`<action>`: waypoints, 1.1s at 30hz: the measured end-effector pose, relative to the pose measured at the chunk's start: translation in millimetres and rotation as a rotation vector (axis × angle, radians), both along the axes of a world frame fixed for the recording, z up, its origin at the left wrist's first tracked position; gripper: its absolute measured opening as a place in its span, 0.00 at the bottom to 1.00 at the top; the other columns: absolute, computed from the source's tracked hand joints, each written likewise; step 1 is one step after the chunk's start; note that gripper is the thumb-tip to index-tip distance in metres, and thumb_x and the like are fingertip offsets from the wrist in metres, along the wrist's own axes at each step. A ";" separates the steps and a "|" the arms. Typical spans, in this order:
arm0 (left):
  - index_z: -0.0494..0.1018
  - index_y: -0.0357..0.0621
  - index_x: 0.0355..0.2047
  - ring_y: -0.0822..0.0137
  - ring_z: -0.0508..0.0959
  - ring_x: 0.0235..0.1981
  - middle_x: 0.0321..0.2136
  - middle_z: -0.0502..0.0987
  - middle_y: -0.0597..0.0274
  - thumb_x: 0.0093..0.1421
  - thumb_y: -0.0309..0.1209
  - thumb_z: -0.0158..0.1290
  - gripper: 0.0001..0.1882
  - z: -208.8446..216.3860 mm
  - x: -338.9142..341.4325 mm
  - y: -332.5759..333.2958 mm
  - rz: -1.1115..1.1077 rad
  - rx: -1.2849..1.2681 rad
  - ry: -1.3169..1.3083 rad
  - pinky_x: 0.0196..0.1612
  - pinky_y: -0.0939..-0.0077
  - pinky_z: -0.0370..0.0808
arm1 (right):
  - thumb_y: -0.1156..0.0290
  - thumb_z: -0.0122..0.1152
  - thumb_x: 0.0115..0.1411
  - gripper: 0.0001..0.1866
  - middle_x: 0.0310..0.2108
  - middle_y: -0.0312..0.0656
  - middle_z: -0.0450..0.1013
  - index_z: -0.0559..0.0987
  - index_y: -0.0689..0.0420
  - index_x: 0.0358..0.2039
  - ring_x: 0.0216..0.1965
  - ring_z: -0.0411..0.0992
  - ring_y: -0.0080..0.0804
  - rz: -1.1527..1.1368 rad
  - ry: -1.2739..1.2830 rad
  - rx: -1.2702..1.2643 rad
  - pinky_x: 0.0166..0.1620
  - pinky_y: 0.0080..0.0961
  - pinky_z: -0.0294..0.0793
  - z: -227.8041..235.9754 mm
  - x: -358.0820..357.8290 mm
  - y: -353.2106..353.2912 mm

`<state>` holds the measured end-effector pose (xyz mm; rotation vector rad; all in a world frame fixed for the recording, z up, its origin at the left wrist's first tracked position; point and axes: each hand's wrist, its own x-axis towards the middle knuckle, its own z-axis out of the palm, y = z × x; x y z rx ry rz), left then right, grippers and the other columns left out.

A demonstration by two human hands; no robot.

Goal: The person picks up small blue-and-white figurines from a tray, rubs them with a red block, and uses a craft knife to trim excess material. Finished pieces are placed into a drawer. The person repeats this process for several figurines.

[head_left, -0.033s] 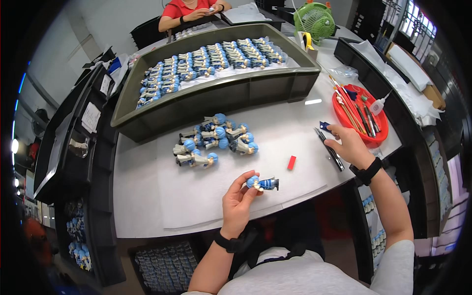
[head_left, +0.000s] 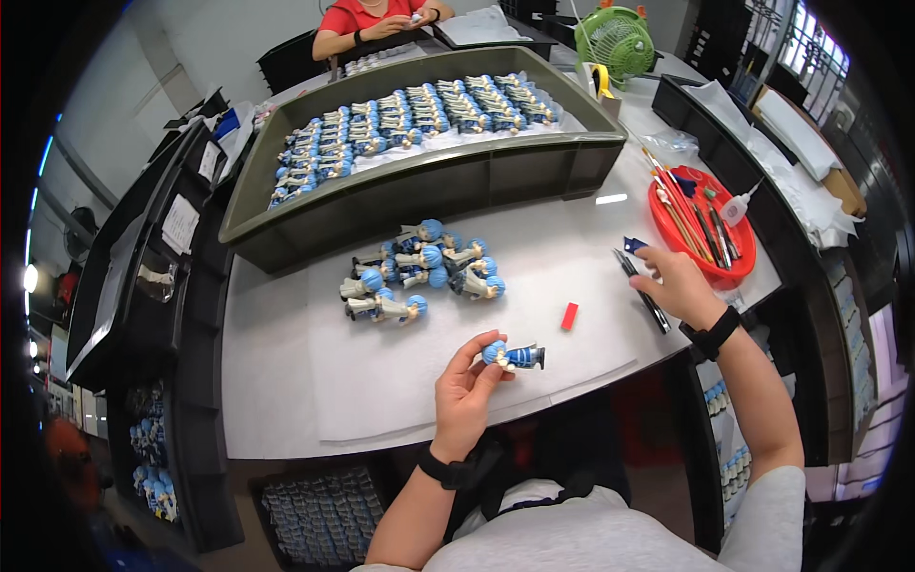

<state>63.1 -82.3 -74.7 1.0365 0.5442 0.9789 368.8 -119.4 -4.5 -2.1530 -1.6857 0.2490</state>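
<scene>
My left hand point(head_left: 464, 393) pinches a small blue-haired figurine point(head_left: 523, 357) by its head, between thumb and fingers. The figurine lies sideways above the white sheet, its dark boots pointing right. To the right, my right hand point(head_left: 679, 286) rests low over the table with thumb and forefinger apart. Its forefinger reaches a small dark blue piece point(head_left: 631, 244); whether it touches it I cannot tell. A black pen-like tool point(head_left: 654, 311) lies just under the thumb. Between my hands lies a small red block point(head_left: 569, 316). Several more figurines point(head_left: 416, 257) lie in a loose group ahead of my left hand.
A large grey-green bin point(head_left: 429, 157) holds rows of figurines. At right, a red bowl point(head_left: 746, 269) contains brushes, tools and a small bottle. A green fan point(head_left: 615, 43) stands behind. Black crates point(head_left: 181, 229) flank the table. A person in red point(head_left: 381, 24) works opposite.
</scene>
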 end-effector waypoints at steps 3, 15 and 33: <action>0.64 0.35 0.52 0.69 0.72 0.46 0.49 0.70 0.52 0.60 0.19 0.47 0.18 -3.6 -0.1 -0.2 -0.006 0.003 -0.027 0.47 0.76 0.73 | 0.69 0.65 0.46 0.21 0.26 0.52 0.75 0.75 0.62 0.42 0.32 0.74 0.50 0.004 -0.060 -0.071 0.38 0.36 0.72 -12.0 6.8 0.0; 0.63 0.34 0.49 0.70 0.71 0.46 0.48 0.69 0.53 0.61 0.19 0.47 0.16 0.2 4.2 0.9 0.025 -0.018 -0.020 0.50 0.76 0.71 | 0.86 0.52 0.52 0.20 0.38 0.54 0.65 0.68 0.66 0.47 0.37 0.68 0.50 0.188 0.181 0.242 0.39 0.34 0.68 10.2 -70.5 -23.9; 0.64 0.34 0.47 0.73 0.72 0.43 0.44 0.70 0.57 0.58 0.17 0.50 0.16 -5.2 8.2 -0.5 0.066 -0.002 -0.004 0.47 0.81 0.69 | 0.61 0.63 0.53 0.16 0.15 0.39 0.66 0.71 0.58 0.17 0.18 0.69 0.32 0.377 -0.236 0.324 0.20 0.26 0.68 -9.0 -130.5 -10.1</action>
